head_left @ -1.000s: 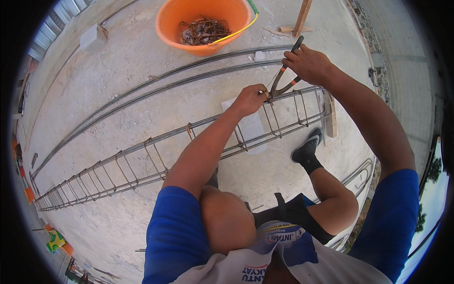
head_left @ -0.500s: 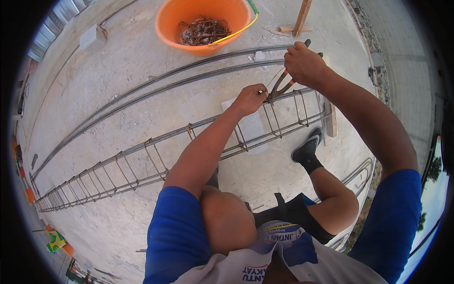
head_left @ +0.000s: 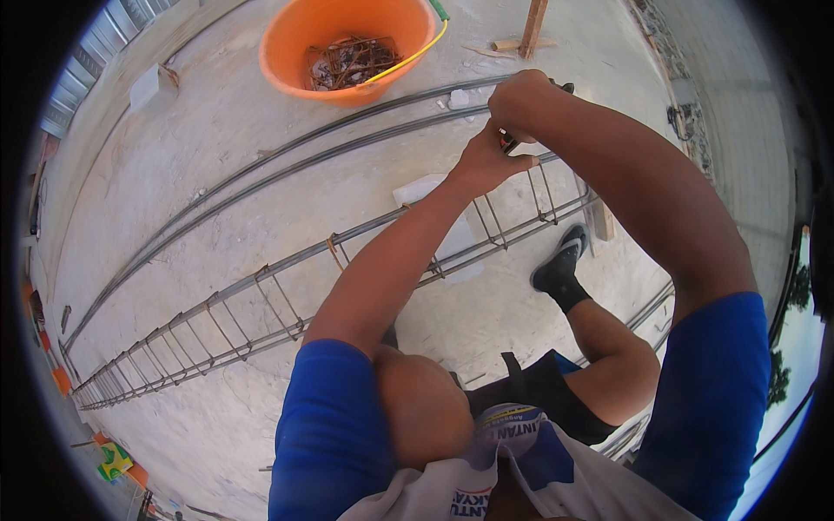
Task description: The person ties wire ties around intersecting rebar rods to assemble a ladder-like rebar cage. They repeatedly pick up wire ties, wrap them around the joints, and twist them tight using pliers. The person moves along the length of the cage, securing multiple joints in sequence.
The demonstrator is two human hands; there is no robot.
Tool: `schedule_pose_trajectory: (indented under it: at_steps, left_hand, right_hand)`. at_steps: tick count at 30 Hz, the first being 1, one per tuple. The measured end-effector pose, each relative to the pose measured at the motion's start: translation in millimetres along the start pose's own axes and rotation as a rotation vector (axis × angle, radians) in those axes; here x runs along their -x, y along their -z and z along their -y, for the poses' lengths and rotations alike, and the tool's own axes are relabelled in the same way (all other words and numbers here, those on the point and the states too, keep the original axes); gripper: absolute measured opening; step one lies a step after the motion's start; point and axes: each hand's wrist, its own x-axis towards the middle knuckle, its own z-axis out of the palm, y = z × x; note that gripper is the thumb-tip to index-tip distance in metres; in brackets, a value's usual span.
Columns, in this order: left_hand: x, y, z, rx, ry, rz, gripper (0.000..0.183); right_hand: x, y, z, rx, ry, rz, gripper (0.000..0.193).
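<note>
Hands at the cage (head_left: 261,300) top bar: my right hand (head_left: 519,100) is fisted around the pincers (head_left: 506,139), mostly hidden, while my left hand (head_left: 486,161) pinches just beneath them, its contents too small to tell, bucket (head_left: 287,52) beyond.

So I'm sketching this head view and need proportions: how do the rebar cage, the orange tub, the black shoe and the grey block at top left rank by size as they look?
1. Rebar cage, spanning most of the view.
2. Orange tub.
3. Black shoe and grey block: they look alike, and the block lies farther away, so I won't rank them.
</note>
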Motion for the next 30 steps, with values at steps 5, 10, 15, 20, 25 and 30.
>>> schedule_pose_trajectory:
  at_steps: [5, 10, 15, 20, 25, 30]
  left_hand:
    - [-17.8, -12.1, -2.3, 0.040, 0.127, -0.066, 0.029]
    - [-23.8, 14.4, 4.0, 0.265, 0.203, 0.245, 0.022]
    - [-20.2, 15.6, -1.3, 0.174, 0.131, 0.264, 0.034]
    - [0.1, -8.0, -16.6, 0.012, -0.045, 0.037, 0.068]
    - [-14.9, 7.4, -23.3, 0.079, 0.176, 0.180, 0.044]
    - [-21.5, 27.2, -24.4, 0.284, 0.201, 0.399, 0.026]
  right_hand:
    - [-17.9, -14.7, -1.9, 0.160, -0.066, -0.051, 0.016]
    - [-0.4, -62.4, -32.4, 0.491, 0.103, -1.096, 0.010]
    - [10.6, -51.9, -41.5, 0.231, 0.113, -0.466, 0.010]
    - [8.5, -7.4, -29.0, 0.001, -0.014, 0.003, 0.012]
    - [-1.1, 6.8, -21.9, 0.064, -0.024, 0.034, 0.021]
    - [31.6, -49.0, -28.6, 0.444, 0.141, -0.872, 0.013]
